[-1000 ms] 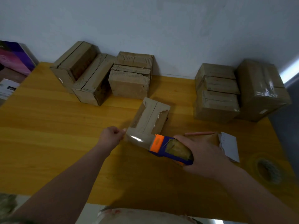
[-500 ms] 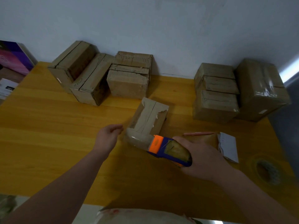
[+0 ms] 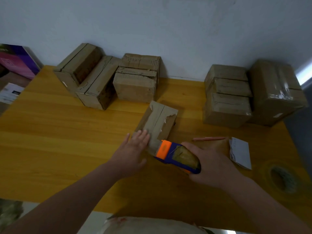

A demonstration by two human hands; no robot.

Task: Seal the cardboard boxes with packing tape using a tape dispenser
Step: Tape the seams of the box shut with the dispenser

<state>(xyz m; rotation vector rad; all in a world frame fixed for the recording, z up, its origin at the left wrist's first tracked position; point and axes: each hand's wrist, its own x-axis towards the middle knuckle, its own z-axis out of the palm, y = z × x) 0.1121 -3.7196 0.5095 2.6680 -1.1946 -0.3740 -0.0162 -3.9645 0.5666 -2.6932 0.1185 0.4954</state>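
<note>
A small cardboard box (image 3: 162, 119) lies in the middle of the yellow wooden table (image 3: 50, 141), a strip of brown tape running down its top to its near end. My right hand (image 3: 209, 166) grips a blue and orange tape dispenser (image 3: 175, 155) whose orange mouth touches the box's near end. My left hand (image 3: 133, 149) has straight, spread fingers, the fingertips pressing on the box's near left corner beside the tape.
Several cardboard boxes (image 3: 104, 81) stand along the back wall at left, and taped ones (image 3: 228, 97) are stacked at back right. A pink pencil (image 3: 209, 138), white papers (image 3: 239, 152) and a roll of tape (image 3: 283, 179) lie at right. A purple box (image 3: 16, 61) is far left.
My left hand let go of the tape end, opened, and moved right onto the box's near corner. The dispenser stayed at the box's near end.
</note>
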